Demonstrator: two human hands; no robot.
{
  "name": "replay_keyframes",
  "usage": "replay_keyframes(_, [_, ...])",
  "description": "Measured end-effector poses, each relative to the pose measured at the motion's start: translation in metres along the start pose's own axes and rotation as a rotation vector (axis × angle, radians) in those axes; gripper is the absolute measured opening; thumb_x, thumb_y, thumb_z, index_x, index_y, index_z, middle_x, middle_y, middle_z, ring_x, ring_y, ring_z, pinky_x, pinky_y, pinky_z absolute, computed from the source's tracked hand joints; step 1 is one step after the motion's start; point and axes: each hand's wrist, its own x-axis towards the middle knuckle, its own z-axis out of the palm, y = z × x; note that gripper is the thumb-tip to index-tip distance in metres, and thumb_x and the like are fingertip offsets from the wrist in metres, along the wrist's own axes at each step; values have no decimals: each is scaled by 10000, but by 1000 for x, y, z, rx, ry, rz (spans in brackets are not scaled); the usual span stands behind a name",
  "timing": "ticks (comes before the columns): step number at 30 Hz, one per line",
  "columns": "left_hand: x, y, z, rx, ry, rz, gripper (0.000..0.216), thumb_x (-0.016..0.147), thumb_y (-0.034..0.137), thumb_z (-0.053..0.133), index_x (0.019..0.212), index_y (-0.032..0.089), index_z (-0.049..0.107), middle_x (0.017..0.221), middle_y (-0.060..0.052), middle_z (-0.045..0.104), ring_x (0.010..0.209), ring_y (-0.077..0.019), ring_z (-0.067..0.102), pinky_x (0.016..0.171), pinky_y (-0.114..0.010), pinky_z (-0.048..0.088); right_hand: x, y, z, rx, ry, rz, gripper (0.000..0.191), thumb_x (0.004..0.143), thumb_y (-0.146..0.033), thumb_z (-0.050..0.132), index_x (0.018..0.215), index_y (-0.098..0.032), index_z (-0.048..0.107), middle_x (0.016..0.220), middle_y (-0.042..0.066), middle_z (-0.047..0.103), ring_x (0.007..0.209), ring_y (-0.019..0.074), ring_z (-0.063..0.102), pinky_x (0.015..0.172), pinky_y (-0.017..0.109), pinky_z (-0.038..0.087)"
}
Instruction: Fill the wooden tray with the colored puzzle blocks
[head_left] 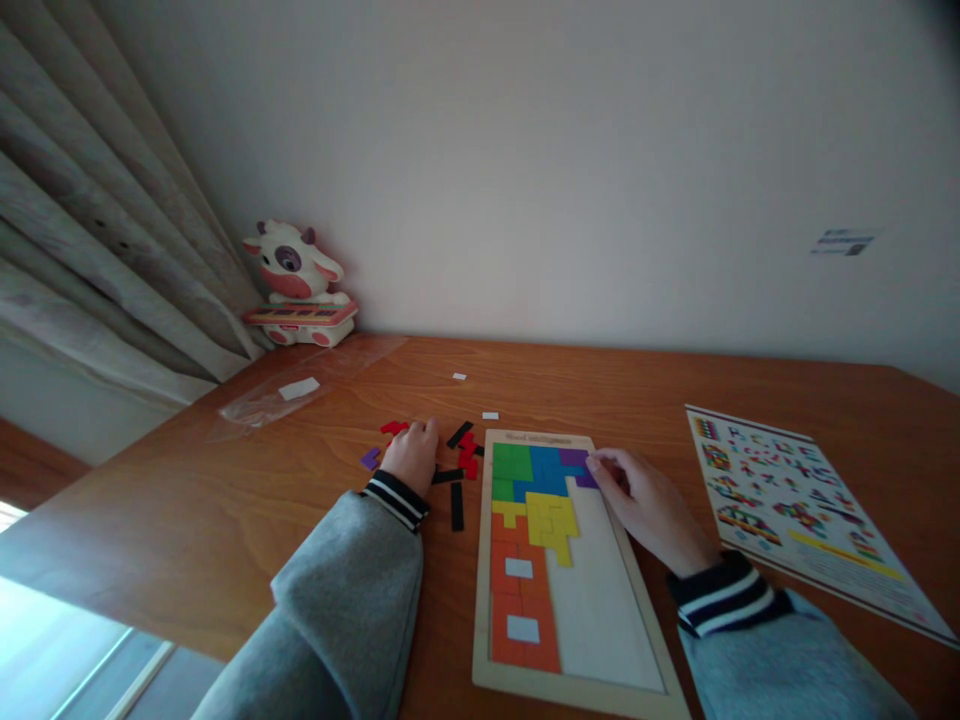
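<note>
A wooden puzzle tray (637, 600) lies on the table in front of me, partly filled with green, blue, purple, yellow and orange pieces. My right hand (649, 505) rests at the tray's upper right edge, its fingertips pressing on the purple piece (576, 459). My left hand (411, 455) lies curled on the table left of the tray, among loose red pieces (466, 455), black pieces (456, 504) and one purple piece (370, 459). What its fingers hold, if anything, is hidden.
A printed pattern sheet (795, 500) lies to the right of the tray. A cow toy (298, 285) stands at the back left by the curtain (97, 230). A clear plastic bag (289, 392) and small white pieces (490, 415) lie behind the puzzle.
</note>
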Motion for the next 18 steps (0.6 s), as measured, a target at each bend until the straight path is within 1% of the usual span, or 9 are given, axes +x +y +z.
replay_keyframes(5, [1,-3,-2,-25,6,52,254,885,23,408,1021,139,589,1028,-109,647,954,-225,666,831,-332,538,1,-1,0,19,3,-2,390,938,-500,398,1030,-186,611,901,90,693,797,228,636,728,361,487])
replay_keyframes(9, [0,-5,-5,-65,72,63,322,875,22,435,1120,175,578,1108,-88,637,1000,-196,651,867,-297,529,1,0,-1,35,-2,-4,374,936,-491,409,1046,-193,606,900,81,694,804,223,639,734,357,492])
replay_keyframes(12, [1,-8,-3,-103,89,107,375,840,16,484,1162,182,579,1152,-89,632,1016,-206,648,875,-305,538,1,2,-1,31,-11,-12,373,938,-498,410,1040,-195,600,898,78,689,809,223,641,740,357,494])
replay_keyframes(13, [1,-10,-1,-126,117,132,376,837,19,486,1160,182,588,1156,-89,632,1014,-209,649,874,-308,543,1,2,-1,31,-5,-13,372,938,-496,412,1038,-192,600,902,81,688,812,225,640,742,360,494])
replay_keyframes(15, [2,-11,4,-218,229,203,361,860,30,454,1148,187,605,1157,-83,636,1014,-197,649,882,-304,547,1,1,-1,36,31,-12,365,933,-487,426,1040,-186,603,924,90,685,820,229,636,750,368,492])
replay_keyframes(17, [1,-7,8,-383,368,324,345,892,46,414,1131,190,617,1141,-73,647,1022,-172,645,905,-290,542,1,-4,-3,65,76,-14,354,923,-481,452,1039,-185,609,935,94,684,817,229,632,747,370,492])
replay_keyframes(18, [0,-3,10,-475,418,401,332,906,57,404,1117,190,623,1128,-70,653,1023,-161,643,912,-283,540,1,-8,-5,96,84,-18,346,918,-481,466,1030,-189,614,931,91,686,808,226,632,735,364,493])
